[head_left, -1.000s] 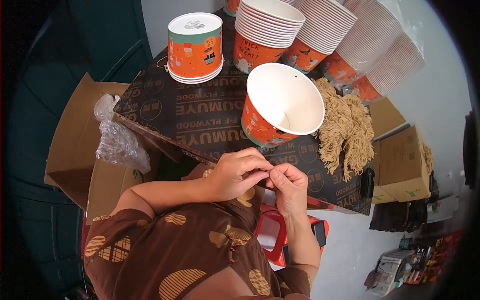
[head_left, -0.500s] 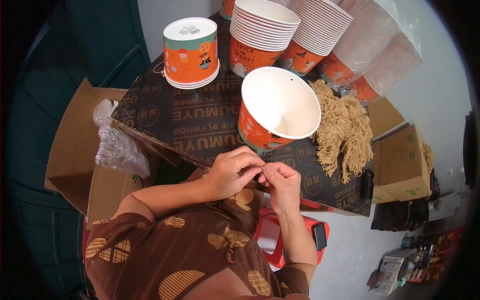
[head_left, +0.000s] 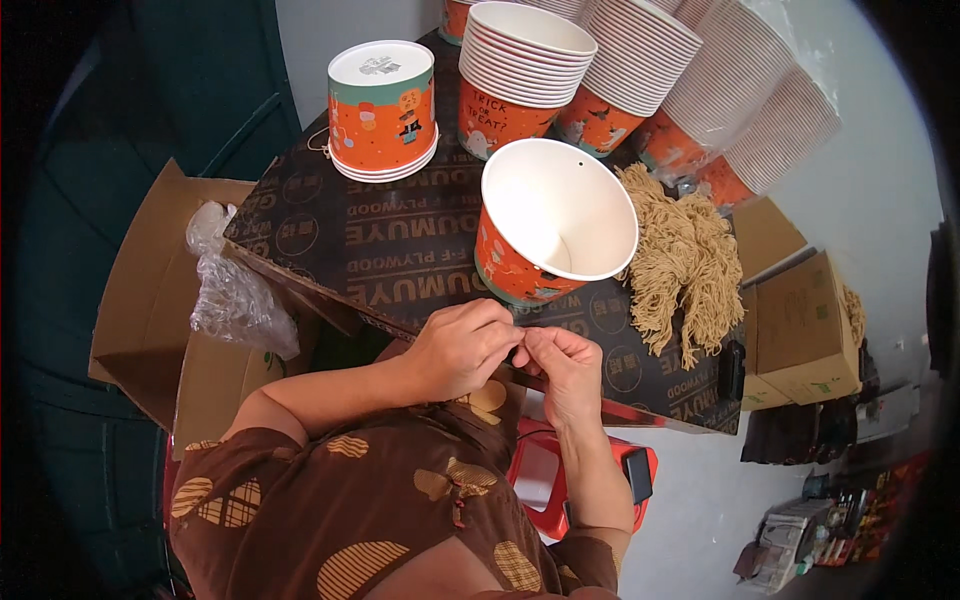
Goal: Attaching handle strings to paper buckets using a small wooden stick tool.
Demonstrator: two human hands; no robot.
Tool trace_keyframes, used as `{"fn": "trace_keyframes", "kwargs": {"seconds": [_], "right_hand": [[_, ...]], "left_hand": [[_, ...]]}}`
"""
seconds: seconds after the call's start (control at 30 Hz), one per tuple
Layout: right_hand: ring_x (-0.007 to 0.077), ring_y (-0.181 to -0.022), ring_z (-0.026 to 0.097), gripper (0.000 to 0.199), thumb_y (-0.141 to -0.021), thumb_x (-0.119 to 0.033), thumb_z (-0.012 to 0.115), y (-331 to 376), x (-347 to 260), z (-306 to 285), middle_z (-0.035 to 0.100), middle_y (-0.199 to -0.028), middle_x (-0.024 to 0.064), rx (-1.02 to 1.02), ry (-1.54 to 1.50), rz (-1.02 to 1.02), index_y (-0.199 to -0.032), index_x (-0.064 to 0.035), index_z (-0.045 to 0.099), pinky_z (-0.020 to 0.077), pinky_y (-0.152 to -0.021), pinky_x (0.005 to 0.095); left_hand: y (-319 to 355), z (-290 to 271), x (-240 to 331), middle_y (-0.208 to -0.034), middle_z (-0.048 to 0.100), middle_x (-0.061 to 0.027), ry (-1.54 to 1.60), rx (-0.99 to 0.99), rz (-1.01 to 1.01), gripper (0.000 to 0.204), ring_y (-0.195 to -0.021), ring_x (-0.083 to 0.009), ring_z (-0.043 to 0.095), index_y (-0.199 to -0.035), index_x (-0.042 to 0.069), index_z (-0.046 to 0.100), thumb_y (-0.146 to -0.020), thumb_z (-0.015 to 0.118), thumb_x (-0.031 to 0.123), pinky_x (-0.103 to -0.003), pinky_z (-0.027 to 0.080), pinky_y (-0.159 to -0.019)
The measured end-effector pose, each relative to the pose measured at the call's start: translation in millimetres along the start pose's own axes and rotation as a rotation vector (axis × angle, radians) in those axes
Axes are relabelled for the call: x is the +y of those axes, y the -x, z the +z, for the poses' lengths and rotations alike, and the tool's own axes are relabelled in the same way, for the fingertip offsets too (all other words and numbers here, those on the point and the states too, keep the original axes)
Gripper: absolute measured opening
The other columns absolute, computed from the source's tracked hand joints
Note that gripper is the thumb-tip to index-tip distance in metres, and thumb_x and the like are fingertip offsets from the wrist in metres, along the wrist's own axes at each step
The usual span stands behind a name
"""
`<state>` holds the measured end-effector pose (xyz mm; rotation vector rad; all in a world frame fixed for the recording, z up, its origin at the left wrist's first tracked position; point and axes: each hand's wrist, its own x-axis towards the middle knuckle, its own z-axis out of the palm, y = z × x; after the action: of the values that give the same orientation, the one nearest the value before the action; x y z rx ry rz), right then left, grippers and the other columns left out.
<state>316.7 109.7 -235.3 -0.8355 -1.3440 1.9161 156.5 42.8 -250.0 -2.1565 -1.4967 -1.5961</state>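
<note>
My left hand (head_left: 465, 347) and my right hand (head_left: 562, 366) meet fingertip to fingertip just off the table's front edge. Both are closed in a pinch; whatever lies between the fingers is too small to make out. Right beyond them an orange paper bucket (head_left: 508, 262) with a white inside stands on the table, its mouth tilted toward me and a small hole near its far rim. A bundle of tan cord (head_left: 685, 260) lies to the right of this bucket.
Upside-down buckets (head_left: 382, 120) with a bit of cord stand at the far left of the dark plywood table (head_left: 400, 215). Tall bucket stacks (head_left: 525, 60) line the back. Cardboard boxes (head_left: 150, 270) and plastic film (head_left: 240, 300) are at left; another box (head_left: 805, 320) is at right.
My left fingers have curled over slightly and the pinched fingertips have shifted a little. The buckets and cord lie as before.
</note>
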Motion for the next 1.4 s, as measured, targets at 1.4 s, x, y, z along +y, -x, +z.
{"fn": "trace_keyframes", "kwargs": {"seconds": [1.4], "right_hand": [[0.0042,-0.064,0.045,0.022,-0.097,-0.014,0.057,22,15,-109,0.063,-0.074,0.0002,0.475,0.448,-0.457,-0.103,0.0027,0.070,0.0344,-0.058,0.0192]], "left_hand": [[303,-473,-244,-0.112,0.063,-0.0226,-1.348,0.139,-1.492,0.026,-0.102,-0.0416,0.061,-0.111,0.005,0.059,-0.089,0.059,0.020,-0.047,0.050,-0.082]]}}
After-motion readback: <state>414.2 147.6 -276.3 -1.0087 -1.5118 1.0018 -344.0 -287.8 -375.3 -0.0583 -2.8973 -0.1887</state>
